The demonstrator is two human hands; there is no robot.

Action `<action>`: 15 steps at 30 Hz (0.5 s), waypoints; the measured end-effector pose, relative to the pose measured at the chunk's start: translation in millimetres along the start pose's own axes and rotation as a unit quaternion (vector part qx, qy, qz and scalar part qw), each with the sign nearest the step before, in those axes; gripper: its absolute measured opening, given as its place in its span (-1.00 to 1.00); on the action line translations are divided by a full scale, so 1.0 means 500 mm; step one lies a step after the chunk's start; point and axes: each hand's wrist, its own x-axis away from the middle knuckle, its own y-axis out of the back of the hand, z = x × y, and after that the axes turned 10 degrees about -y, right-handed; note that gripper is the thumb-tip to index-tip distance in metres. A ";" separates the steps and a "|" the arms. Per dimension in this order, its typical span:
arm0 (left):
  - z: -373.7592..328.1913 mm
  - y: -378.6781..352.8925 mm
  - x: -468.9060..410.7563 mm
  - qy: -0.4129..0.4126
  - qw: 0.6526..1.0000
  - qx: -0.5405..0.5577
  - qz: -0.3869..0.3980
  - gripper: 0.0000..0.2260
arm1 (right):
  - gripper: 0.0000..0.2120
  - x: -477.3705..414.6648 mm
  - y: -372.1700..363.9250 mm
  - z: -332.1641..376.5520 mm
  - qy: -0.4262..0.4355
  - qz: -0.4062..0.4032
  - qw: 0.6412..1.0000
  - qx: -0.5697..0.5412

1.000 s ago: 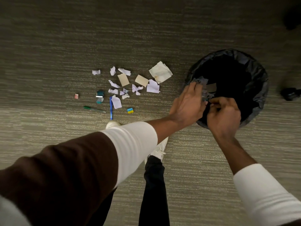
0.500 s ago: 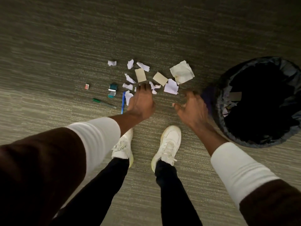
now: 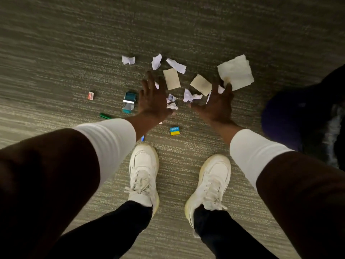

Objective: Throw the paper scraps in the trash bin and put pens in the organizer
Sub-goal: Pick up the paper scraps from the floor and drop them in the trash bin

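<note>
Several paper scraps lie scattered on the carpet: a large white crumpled sheet [image 3: 236, 71], two tan pieces [image 3: 171, 79] [image 3: 200, 85], and small white bits [image 3: 190, 97]. My left hand [image 3: 152, 99] hovers open, fingers spread, over the scraps on the left side. My right hand [image 3: 217, 105] is open too, just below the tan piece and the large sheet. A green pen [image 3: 105, 116] lies left of my left forearm, and a blue pen tip [image 3: 142, 138] peeks out below that arm. The black-lined trash bin [image 3: 302, 116] sits blurred at the right edge.
A teal object [image 3: 129, 102], a small red-and-white item [image 3: 91, 95] and a blue-and-yellow eraser [image 3: 175, 131] lie on the carpet. My two white shoes [image 3: 143, 172] [image 3: 211, 182] stand just below the scraps. No organizer is in view.
Both hands left the bin's rim and swung left to the scrap pile, now spread open above it. The view shifted left, so the bin slid to the right edge.
</note>
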 end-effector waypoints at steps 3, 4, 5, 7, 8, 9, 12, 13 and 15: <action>-0.014 -0.013 -0.013 -0.019 1.000 -0.011 0.010 0.18 | -0.05 -0.007 -0.029 0.017 0.025 -0.025 0.998 0.050; -0.023 -0.016 -0.015 -0.026 0.999 -0.016 0.011 0.13 | -0.11 -0.007 -0.037 0.021 0.046 -0.033 0.996 0.068; -0.032 -0.018 -0.014 -0.031 0.999 -0.017 0.012 0.07 | -0.17 -0.006 -0.045 0.025 0.070 -0.039 0.993 0.092; -0.042 -0.022 -0.011 -0.046 0.999 0.001 0.004 -0.13 | -0.28 -0.002 -0.057 0.030 0.108 -0.049 0.983 0.137; -0.043 -0.025 -0.007 -0.060 0.998 0.014 -0.011 -0.27 | -0.32 0.001 -0.062 0.031 0.119 -0.053 0.980 0.151; -0.045 -0.028 -0.002 -0.074 0.997 0.025 -0.027 -0.39 | -0.37 0.003 -0.064 0.032 0.126 -0.055 0.977 0.162; -0.049 -0.031 0.017 -0.097 0.993 0.053 -0.051 -0.51 | -0.52 0.011 -0.063 0.032 0.165 -0.054 0.965 0.196; -0.050 -0.031 0.020 -0.101 0.992 0.059 -0.054 -0.53 | -0.56 0.011 -0.059 0.032 0.180 -0.059 0.962 0.195; -0.050 -0.028 0.023 -0.098 0.991 0.074 -0.060 -0.61 | -0.59 0.009 -0.051 0.033 0.203 -0.061 0.959 0.186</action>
